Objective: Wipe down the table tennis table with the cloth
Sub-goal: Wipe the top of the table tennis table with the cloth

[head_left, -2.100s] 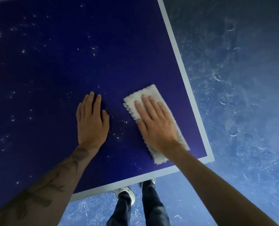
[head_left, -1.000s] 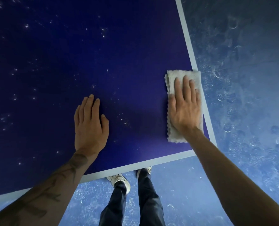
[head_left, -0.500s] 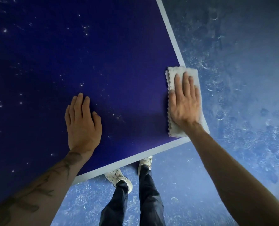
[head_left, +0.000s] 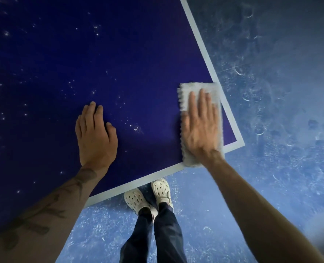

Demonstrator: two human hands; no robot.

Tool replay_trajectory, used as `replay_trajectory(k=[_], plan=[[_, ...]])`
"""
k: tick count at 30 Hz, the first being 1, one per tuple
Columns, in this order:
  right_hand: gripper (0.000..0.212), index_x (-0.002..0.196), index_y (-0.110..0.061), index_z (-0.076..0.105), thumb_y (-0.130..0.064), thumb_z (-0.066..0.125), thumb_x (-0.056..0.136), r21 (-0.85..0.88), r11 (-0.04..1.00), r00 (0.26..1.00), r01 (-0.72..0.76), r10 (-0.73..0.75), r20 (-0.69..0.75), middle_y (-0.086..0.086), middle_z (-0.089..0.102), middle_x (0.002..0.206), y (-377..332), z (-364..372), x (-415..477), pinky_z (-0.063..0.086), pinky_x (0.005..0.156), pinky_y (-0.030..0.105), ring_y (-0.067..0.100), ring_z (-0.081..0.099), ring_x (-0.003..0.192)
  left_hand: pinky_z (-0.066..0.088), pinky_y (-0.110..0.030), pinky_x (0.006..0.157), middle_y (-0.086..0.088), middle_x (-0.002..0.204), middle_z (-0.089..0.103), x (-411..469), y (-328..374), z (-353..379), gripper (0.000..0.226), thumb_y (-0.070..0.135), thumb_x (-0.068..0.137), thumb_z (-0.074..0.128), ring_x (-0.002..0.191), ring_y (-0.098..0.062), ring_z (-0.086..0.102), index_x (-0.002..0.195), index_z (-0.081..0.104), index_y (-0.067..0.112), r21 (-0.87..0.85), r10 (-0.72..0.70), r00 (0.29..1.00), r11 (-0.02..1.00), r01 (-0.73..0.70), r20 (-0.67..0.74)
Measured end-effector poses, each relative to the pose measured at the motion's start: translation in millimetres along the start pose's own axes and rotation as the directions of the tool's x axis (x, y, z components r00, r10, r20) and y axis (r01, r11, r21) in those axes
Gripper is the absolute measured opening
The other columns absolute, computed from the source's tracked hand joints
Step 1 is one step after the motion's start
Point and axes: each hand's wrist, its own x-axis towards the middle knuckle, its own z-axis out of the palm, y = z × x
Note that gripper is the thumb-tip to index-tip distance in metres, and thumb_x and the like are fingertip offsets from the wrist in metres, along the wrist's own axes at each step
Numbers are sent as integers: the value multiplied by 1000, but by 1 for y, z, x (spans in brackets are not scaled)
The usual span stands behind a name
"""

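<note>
Right now the right hand [head_left: 201, 128] lies flat on the cloth [head_left: 197, 88]. Its fingers are straight and close together, and they press the cloth down on the table [head_left: 100, 54]. The cloth is pale grey and folded into a long strip, with a zigzag edge on its left side. It sits close to the table's near right corner. Its near end covers the white line [head_left: 138, 182] along the near edge and sticks out a little past it. Its far right corner touches the white line on the right side. The left hand [head_left: 95, 135] lies flat on the bare dark blue top, well apart from the cloth. Its fingers are straight, its thumb points out a bit, and it holds nothing. A small bunch of white specks [head_left: 137, 128] sits between the two hands, and more specks dot the far and left parts of the top. A dark tattoo [head_left: 43, 211] runs along the left forearm. Below the near edge, two pale shoes [head_left: 136, 201] with little holes stand on the blue floor [head_left: 271, 111], which has many pale scuff marks. Dark trousers [head_left: 163, 234] come down to the shoes.
</note>
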Motion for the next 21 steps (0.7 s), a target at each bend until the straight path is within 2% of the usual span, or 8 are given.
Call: replay_trajectory(k=[3,5,8,11,13,15,18,21], plan=[[65,169,-18,-12,-47,1,113,-8,958,954,287,-286,90,10,-15,177,-41,12,-32,4,134,51,28,-12,165,18,-53,130,-13,168,32,0,3,-3,49,15,108,40,158,-31,24,156,40,3,4,-9,1000,1000,9,21],[64,169,-21,-16,-49,0,113,-11,928,919,372,-367,143,8,-18,177,-32,13,-45,2,134,49,25,-15,164,17,-51,131,-13,169,30,1,4,-7,49,14,110,41,159,-31,22,157,39,3,-10,-26,998,1000,27,54],[64,170,-23,-11,-48,1,113,-24,977,972,210,-206,118,6,-13,178,-5,6,-36,1,135,47,24,-11,165,12,-45,132,-9,172,24,0,-2,-16,51,17,112,38,161,-26,18,161,34,7,-40,-11,994,999,16,112],[64,171,-18,-2,-44,8,114,6,999,997,50,-50,50,11,-6,179,-25,4,-16,8,134,50,28,-4,166,11,-43,133,-10,173,23,-6,-17,-29,52,17,112,38,161,-25,19,162,31,6,-17,28,993,1000,-26,118],[65,170,-17,-8,-46,6,114,52,995,996,84,-86,35,13,-11,177,-66,10,-9,7,134,52,30,-9,165,12,-45,132,-11,172,24,-9,-30,-36,52,16,112,40,160,-27,21,162,32,4,2,15,993,1000,-15,117],[65,170,-19,-10,-47,5,113,82,972,972,222,-227,63,12,-14,177,-110,18,-16,4,134,51,28,-12,164,13,-47,132,-13,172,24,-6,-44,-40,52,15,112,40,160,-28,21,162,32,3,16,-2,993,1000,1,118],[63,171,-20,-1,-45,10,114,86,890,884,448,-455,105,8,-7,179,-140,31,-45,3,134,48,25,-8,165,12,-47,132,-14,171,25,5,-67,-45,51,15,112,39,160,-27,22,161,32,3,40,6,995,999,-10,104],[62,171,-25,-4,-48,5,114,80,917,909,390,-398,122,4,-9,179,-113,27,-47,0,134,46,22,-9,165,10,-46,132,-14,172,24,17,-90,-49,51,16,112,37,160,-28,21,161,31,3,49,19,995,999,-25,103]])
